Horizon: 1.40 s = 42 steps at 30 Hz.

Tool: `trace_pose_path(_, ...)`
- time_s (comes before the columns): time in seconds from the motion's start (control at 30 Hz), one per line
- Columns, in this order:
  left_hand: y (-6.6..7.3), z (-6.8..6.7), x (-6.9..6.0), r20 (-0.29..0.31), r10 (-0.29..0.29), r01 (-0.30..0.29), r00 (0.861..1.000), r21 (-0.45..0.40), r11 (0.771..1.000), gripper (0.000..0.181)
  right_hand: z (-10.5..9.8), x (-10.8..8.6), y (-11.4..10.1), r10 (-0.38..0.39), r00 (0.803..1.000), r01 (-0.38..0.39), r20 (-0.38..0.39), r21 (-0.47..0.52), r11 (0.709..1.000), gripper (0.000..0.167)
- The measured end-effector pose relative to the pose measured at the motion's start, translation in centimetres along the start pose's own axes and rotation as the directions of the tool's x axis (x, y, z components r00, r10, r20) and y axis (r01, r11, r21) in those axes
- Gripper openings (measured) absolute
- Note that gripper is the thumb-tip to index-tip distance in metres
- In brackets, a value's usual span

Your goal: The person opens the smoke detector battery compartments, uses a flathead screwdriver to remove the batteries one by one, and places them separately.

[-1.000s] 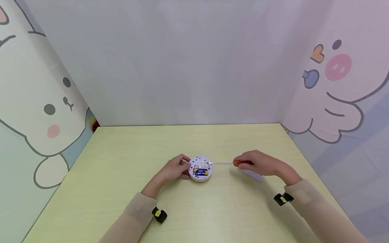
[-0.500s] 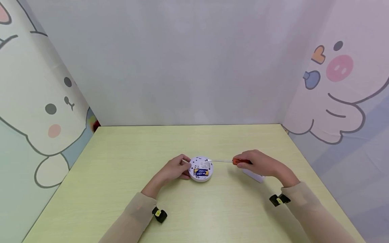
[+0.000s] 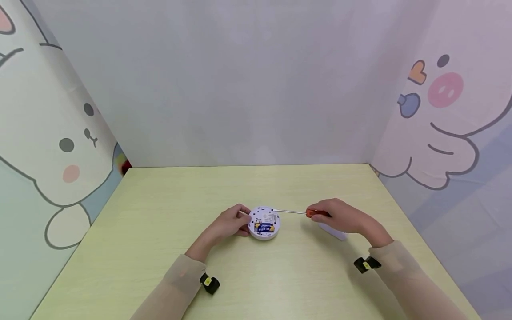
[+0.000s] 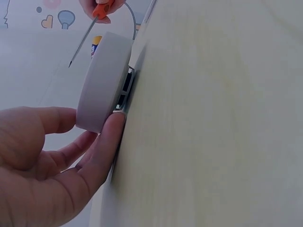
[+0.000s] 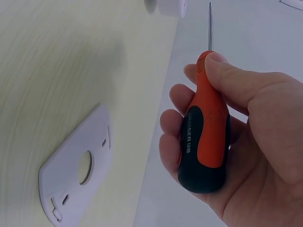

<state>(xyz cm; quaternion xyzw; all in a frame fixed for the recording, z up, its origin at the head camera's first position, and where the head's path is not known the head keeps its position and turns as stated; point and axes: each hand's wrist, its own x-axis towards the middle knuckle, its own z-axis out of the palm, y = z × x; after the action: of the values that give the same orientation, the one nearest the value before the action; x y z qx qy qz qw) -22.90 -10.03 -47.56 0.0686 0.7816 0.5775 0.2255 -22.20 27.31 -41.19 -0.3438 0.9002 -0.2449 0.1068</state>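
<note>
A pale yellow-green worktop [image 3: 180, 191] with faint grain runs back to a plain grey-white backdrop [image 3: 248, 84]. Printed panels flank it: a white cartoon animal [image 3: 48, 146] on the left side and a pink-snouted figure [image 3: 452, 111] on the right.

Both arms reach in from the near edge in beige sleeves. The left hand [image 3: 230, 222] pinches the rim of a round white device [image 3: 262, 217] near the middle of the worktop, thumb on one side and fingers beneath. The right hand [image 3: 340, 216] is wrapped round the orange and black handle of a screwdriver [image 5: 208, 127], its thumb near the shaft, the shaft pointing across at the device.

The device is a thick disc with its marked face up, dark square marks near the rim and a blue and yellow battery [image 3: 265, 228] on it. The screwdriver's tip is over the face, apart from it in the left wrist view. Whether the device touches the worktop is hard to tell. Below the right hand lies a flat white plate [image 5: 71, 175] with a round hole and slots.
</note>
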Motion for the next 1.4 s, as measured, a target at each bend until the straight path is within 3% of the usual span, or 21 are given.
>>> trace_pose_path(0.3,-0.2,-0.1,0.5,-0.025,0.017,-0.015,1.0,0.049,0.999,0.032,0.4,0.2,0.1,0.014,1.0,-0.014,0.002,-0.009,1.0,0.01)
trace_pose_path(0.73,0.3,-0.2,0.6,-0.055,0.103,-0.095,0.993,0.131,0.987,0.032,0.4,-0.3,0.5,0.032,0.999,-0.032,0.0,-0.008,0.999,0.013)
trace_pose_path(0.87,0.2,-0.3,0.2,-0.078,0.078,-0.067,0.994,0.128,0.989,0.037,0.4,-0.5,0.6,0.033,0.999,-0.033,-0.003,-0.004,0.999,0.013)
trace_pose_path(1.0,0.2,-0.3,-0.6,-0.078,0.024,-0.019,0.997,0.067,0.998,0.042,0.3,-0.7,0.7,0.034,0.999,-0.034,-0.007,-0.004,0.999,0.014)
trace_pose_path(1.17,0.3,-0.1,-1.8,-0.027,-0.026,0.026,0.999,-0.009,1.0,0.05,0.2,-1.0,0.8,0.04,0.999,-0.04,-0.019,-0.016,0.999,0.015)
trace_pose_path(1.4,0.1,0.6,-3.4,0.054,-0.053,0.056,0.997,-0.045,0.997,0.061,0.3,-1.0,0.8,0.03,0.999,-0.031,-0.028,-0.016,0.999,0.014)
